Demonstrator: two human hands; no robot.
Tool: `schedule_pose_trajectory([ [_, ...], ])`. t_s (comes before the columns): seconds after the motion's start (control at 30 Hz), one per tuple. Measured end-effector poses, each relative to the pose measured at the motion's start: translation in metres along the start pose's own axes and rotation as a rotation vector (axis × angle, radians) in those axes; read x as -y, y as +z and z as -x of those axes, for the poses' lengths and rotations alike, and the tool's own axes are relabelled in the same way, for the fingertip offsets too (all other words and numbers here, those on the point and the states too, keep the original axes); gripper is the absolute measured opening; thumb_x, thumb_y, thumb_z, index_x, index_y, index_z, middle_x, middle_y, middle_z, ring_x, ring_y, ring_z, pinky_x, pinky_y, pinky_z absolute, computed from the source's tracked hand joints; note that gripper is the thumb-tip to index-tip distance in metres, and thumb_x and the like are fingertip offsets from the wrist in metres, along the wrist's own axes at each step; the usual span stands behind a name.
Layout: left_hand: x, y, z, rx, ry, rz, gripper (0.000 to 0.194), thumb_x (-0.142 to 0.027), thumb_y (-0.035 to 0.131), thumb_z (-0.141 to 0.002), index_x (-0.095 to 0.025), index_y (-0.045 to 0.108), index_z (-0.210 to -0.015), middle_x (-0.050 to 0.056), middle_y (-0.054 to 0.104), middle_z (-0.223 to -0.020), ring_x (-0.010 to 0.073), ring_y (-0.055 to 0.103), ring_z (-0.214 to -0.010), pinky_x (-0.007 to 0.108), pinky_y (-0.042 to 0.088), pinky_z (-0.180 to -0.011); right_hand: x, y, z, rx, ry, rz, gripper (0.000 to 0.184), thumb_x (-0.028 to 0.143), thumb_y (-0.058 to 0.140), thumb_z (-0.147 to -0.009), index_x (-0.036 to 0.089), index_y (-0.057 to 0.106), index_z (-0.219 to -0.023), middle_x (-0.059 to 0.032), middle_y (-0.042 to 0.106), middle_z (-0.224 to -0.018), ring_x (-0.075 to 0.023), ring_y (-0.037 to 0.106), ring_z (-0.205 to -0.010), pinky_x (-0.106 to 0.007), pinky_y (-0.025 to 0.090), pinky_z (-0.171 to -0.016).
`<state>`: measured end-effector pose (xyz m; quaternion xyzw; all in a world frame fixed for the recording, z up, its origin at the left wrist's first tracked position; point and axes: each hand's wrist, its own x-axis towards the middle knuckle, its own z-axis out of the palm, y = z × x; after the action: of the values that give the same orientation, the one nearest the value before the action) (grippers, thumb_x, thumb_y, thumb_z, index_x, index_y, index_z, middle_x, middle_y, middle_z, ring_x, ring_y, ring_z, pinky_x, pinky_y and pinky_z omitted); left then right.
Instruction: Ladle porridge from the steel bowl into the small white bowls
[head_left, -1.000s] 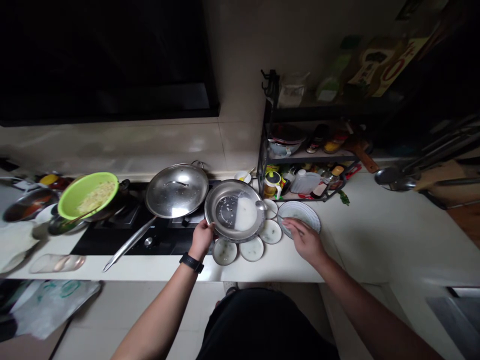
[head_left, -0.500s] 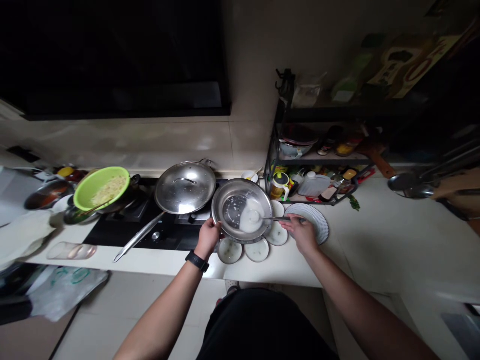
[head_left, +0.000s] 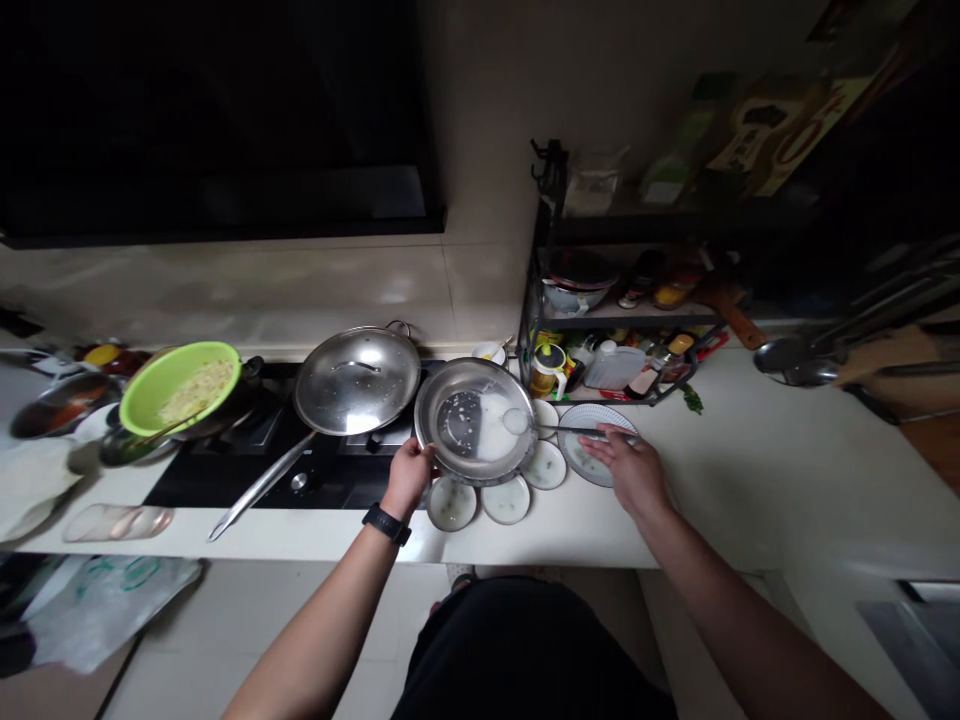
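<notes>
At the far left, a lime-green bowl (head_left: 137, 398) of pale shredded food sits tilted, with a clear glass (head_left: 118, 523) lying on its side nearer the counter edge. To the right, a domed steel lid (head_left: 356, 392) covers a long-handled pan on the black cooktop (head_left: 251, 490).

Next comes the left hand (head_left: 410, 470), pinching the near left rim of a shallow steel basin (head_left: 439, 390), thumb on top. The basin seems to lean rightward, since the milky liquid (head_left: 491, 437) pools in its right half; whether anything supports it from below, I cannot tell. That lean looks useful: a deeper pool fills a spoon more easily, and a firm left pinch should stop the rim from slipping.

A metal spoon (head_left: 574, 430) reaches in from the right, its bowl at the pool. Small round dishes (head_left: 507, 520) stand close around the basin's near and right sides, so a level spoon and a slow lift would probably spare them drips.

At the right, the right hand (head_left: 630, 465) holds the spoon's handle with fingers loosely extended; the thumb's exact hold is unclear. It hovers over a stripe-rimmed plate (head_left: 592, 410); a slightly firmer grip would likely steady the spoon.
</notes>
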<state>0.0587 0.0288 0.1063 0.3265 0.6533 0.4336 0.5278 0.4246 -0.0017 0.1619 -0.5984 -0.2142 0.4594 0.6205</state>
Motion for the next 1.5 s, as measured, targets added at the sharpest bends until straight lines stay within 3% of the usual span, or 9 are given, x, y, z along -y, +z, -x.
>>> schedule_pose_trajectory([
  [0.23,-0.002,0.002,-0.001,-0.005,-0.011,-0.006,0.043,-0.051,0.084,-0.066,-0.020,0.059,-0.083,-0.001,0.066,-0.071,0.0162,0.065,-0.062,0.031,0.058,-0.059,0.018,-0.066,-0.010,-0.142,-0.136,0.022,0.054,0.055,0.097,-0.066,0.015,0.073,-0.092,-0.0071,0.079,-0.078,-0.0266,0.082,-0.071,-0.039,0.071,-0.076],
  [0.47,-0.003,0.006,0.000,-0.020,-0.029,0.015,0.041,-0.049,0.083,-0.066,-0.020,0.057,-0.082,-0.001,0.065,-0.068,0.0172,0.066,-0.062,0.032,0.059,-0.060,0.007,-0.116,-0.024,-0.227,-0.199,0.241,0.052,0.064,0.087,-0.072,0.018,0.071,-0.090,-0.0082,0.079,-0.075,-0.0299,0.082,-0.072,-0.047,0.070,-0.078],
  [0.63,-0.004,0.007,0.000,-0.024,-0.028,-0.003,0.040,-0.047,0.083,-0.066,-0.019,0.060,-0.084,-0.001,0.067,-0.068,0.0161,0.065,-0.060,0.031,0.059,-0.059,0.004,-0.126,-0.013,0.020,-0.487,0.810,0.041,0.061,0.066,-0.089,0.023,0.078,-0.099,-0.0134,0.084,-0.097,-0.0354,0.082,-0.096,-0.056,0.065,-0.097],
  [0.73,-0.006,0.008,0.003,-0.021,-0.014,0.000,0.040,-0.048,0.083,-0.067,-0.020,0.058,-0.081,-0.002,0.065,-0.067,0.0149,0.064,-0.059,0.029,0.058,-0.057,0.010,-0.112,0.001,0.237,-0.713,0.975,0.032,0.050,0.062,-0.094,0.027,0.081,-0.103,-0.0118,0.083,-0.118,-0.0328,0.079,-0.111,-0.051,0.061,-0.106],
  [0.83,-0.009,0.009,0.006,-0.013,0.002,-0.005,0.041,-0.048,0.083,-0.066,-0.020,0.055,-0.078,-0.003,0.063,-0.066,0.0145,0.063,-0.058,0.028,0.057,-0.056,0.013,-0.074,0.013,0.317,-0.773,0.932,0.029,0.041,0.057,-0.099,0.028,0.081,-0.109,-0.0087,0.081,-0.123,-0.0292,0.077,-0.115,-0.047,0.059,-0.109],
  [1.0,-0.012,0.008,0.009,0.020,-0.010,0.008,0.042,-0.049,0.084,-0.067,-0.020,0.057,-0.082,-0.002,0.065,-0.069,0.0155,0.064,-0.061,0.030,0.058,-0.058,-0.007,0.010,0.009,0.445,-0.617,0.718,0.030,0.049,0.059,-0.101,0.029,0.080,-0.106,-0.0086,0.083,-0.116,-0.0298,0.077,-0.112,-0.047,0.060,-0.107],
  [1.1,-0.012,0.007,0.009,0.023,-0.018,-0.002,0.041,-0.049,0.083,-0.068,-0.020,0.058,-0.083,-0.002,0.065,-0.071,0.0156,0.064,-0.062,0.031,0.059,-0.059,-0.030,0.040,-0.004,0.391,-0.442,0.578,0.039,0.061,0.063,-0.096,0.027,0.078,-0.106,-0.0106,0.084,-0.104,-0.0298,0.081,-0.095,-0.046,0.064,-0.095],
  [1.27,-0.012,0.005,0.010,0.038,-0.041,0.005,0.039,-0.046,0.083,-0.071,-0.023,0.052,-0.078,-0.003,0.061,-0.065,0.0160,0.063,-0.060,0.031,0.058,-0.059,-0.048,0.048,-0.017,0.208,-0.176,0.312,0.051,0.071,0.073,-0.085,0.022,0.071,-0.100,-0.0101,0.081,-0.080,-0.0300,0.082,-0.081,-0.045,0.068,-0.083],
  [1.5,-0.011,0.001,0.011,0.011,-0.033,0.021,0.040,-0.044,0.085,-0.070,-0.023,0.052,-0.075,-0.003,0.061,-0.064,0.0152,0.062,-0.058,0.029,0.057,-0.057,-0.031,0.037,-0.017,0.121,0.018,0.114,0.032,0.050,0.081,-0.084,0.021,0.068,-0.092,-0.0100,0.080,-0.074,-0.0304,0.084,-0.078,-0.042,0.071,-0.078],
])
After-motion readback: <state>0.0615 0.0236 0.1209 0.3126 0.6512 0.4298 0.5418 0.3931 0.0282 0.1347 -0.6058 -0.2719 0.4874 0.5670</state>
